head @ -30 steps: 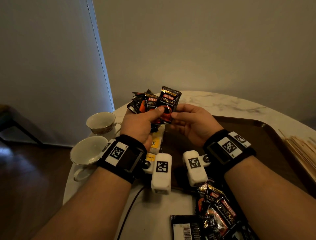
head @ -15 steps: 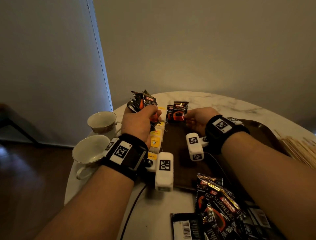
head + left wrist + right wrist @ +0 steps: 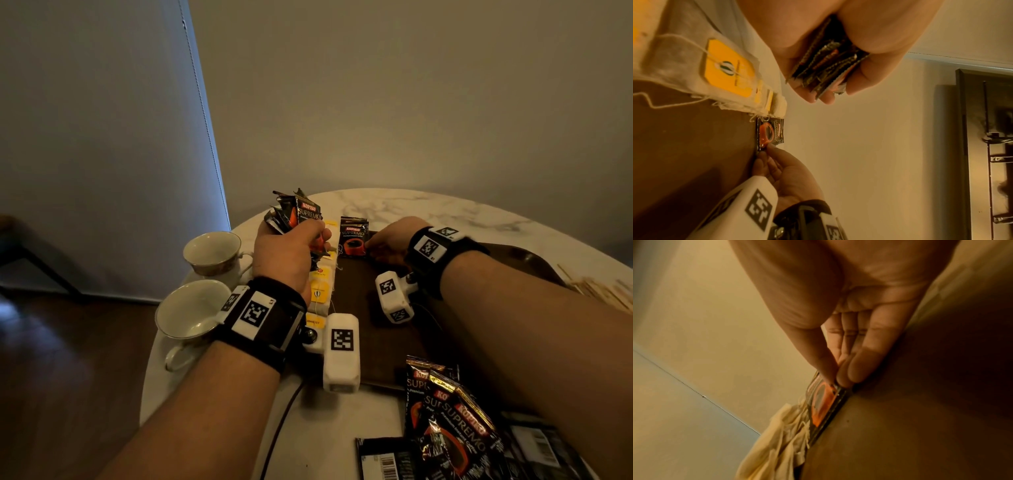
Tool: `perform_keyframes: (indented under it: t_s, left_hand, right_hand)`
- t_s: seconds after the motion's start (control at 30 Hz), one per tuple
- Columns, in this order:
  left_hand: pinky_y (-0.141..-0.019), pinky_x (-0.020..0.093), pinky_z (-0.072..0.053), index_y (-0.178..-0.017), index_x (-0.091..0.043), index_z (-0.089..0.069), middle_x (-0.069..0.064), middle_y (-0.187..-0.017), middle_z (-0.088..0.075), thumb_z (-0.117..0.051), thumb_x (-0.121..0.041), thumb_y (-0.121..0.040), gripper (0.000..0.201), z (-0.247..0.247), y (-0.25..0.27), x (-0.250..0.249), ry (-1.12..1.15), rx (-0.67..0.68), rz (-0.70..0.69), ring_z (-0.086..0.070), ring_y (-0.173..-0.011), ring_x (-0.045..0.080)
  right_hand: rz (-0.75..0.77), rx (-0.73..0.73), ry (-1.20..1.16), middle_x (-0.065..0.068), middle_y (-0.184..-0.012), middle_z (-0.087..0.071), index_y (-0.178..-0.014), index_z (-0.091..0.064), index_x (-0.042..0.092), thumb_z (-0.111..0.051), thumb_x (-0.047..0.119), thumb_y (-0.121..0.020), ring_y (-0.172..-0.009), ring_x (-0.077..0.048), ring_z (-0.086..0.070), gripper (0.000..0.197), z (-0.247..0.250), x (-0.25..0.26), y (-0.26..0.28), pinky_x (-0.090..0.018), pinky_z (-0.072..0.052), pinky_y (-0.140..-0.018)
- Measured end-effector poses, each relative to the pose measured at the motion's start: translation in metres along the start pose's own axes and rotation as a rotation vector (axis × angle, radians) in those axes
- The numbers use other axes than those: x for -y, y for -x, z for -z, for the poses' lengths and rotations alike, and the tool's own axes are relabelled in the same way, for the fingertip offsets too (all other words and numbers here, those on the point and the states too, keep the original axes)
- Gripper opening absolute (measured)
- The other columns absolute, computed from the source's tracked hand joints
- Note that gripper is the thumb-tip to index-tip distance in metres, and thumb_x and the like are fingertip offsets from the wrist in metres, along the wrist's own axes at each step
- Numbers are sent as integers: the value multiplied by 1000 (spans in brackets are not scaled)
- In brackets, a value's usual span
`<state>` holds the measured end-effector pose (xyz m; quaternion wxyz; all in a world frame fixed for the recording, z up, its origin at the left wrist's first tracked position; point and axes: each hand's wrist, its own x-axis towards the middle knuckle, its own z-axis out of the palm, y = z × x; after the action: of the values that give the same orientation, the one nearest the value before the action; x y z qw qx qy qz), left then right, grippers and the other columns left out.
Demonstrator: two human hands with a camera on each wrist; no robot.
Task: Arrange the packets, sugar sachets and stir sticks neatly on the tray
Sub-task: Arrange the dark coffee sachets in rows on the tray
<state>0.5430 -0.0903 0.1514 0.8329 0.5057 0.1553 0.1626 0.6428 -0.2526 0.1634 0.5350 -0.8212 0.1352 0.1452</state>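
Since earlier our right hand (image 3: 394,241) dropped from mid-air onto the brown tray (image 3: 383,349), thumb and fingers pinching one coffee packet (image 3: 353,240) at its far-left corner beside the tea bags (image 3: 320,291), our left hand (image 3: 291,253) gripping a packet bunch (image 3: 294,214), more packets (image 3: 452,425) nearby.

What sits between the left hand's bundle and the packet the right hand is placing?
Only the far end of the tea bag row, seen in the head view.
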Motion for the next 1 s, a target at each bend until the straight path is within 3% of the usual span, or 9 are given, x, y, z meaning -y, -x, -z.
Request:
perform_keyframes:
  t_s: [0.2, 0.3, 0.37, 0.5, 0.67, 0.83, 1.0]
  left_hand:
    - [-75, 44, -60, -113, 0, -66, 18, -85, -75, -73, 0, -85, 29, -1, 2, 0, 6, 5, 5, -72, -73, 26]
    - [-76, 46, -61, -118, 1, -67, 22, -94, -76, -75, -3, -83, 36, -1, 3, 0, 15, 26, 46, -73, -75, 28]
    - [-80, 51, -61, -119, 1, -67, 24, -98, -76, -76, -3, -83, 38, -1, 3, -1, 22, 42, 71, -73, -76, 29]
    - [-84, 53, -63, -122, -1, -67, 21, -97, -78, -75, -4, -85, 38, -1, 5, -1, -6, 49, 76, -77, -83, 30]
    - [-86, 57, -61, -124, -1, -65, 22, -99, -77, -76, -4, -85, 40, 0, 4, -1, -9, 50, 76, -77, -88, 32]
    - [-87, 59, -60, -123, -2, -67, 20, -100, -78, -77, -6, -84, 40, 1, 2, 0, -20, 61, 84, -77, -92, 34]
    - [-87, 57, -61, -124, -3, -66, 18, -100, -78, -77, -7, -85, 41, 1, 3, -1, -18, 74, 117, -78, -92, 31]
  right_hand:
    - [6, 14, 27, -13, -81, -71, -86, -68, 0, -77, 0, -85, -74, -22, -70, 9, 2, 0, 4, -33, -59, -66]
    - [57, 25, 57, -11, -79, -73, -104, -72, -3, -77, 5, -86, -73, -21, -72, 21, 2, -3, -3, -32, -61, -71]
    - [37, 41, 69, -11, -81, -73, -94, -71, 0, -76, 4, -88, -78, -21, -72, 10, 2, -1, 0, -33, -61, -73]
    - [9, 35, 51, -13, -84, -72, -89, -67, 0, -77, 2, -86, -73, -21, -70, 11, 3, 1, 3, -31, -56, -56]
    - [15, 21, 113, -11, -83, -72, -85, -67, 2, -79, 4, -85, -72, -19, -70, 12, 1, -1, 0, -29, -55, -54]
    - [26, 15, 123, -11, -84, -73, -86, -70, 3, -80, 6, -85, -76, -20, -71, 11, 0, -2, -3, -30, -58, -63]
    - [17, 38, 88, -9, -76, -69, -83, -67, 2, -75, 6, -89, -67, -18, -67, 10, 2, -4, 0, -26, -54, -56]
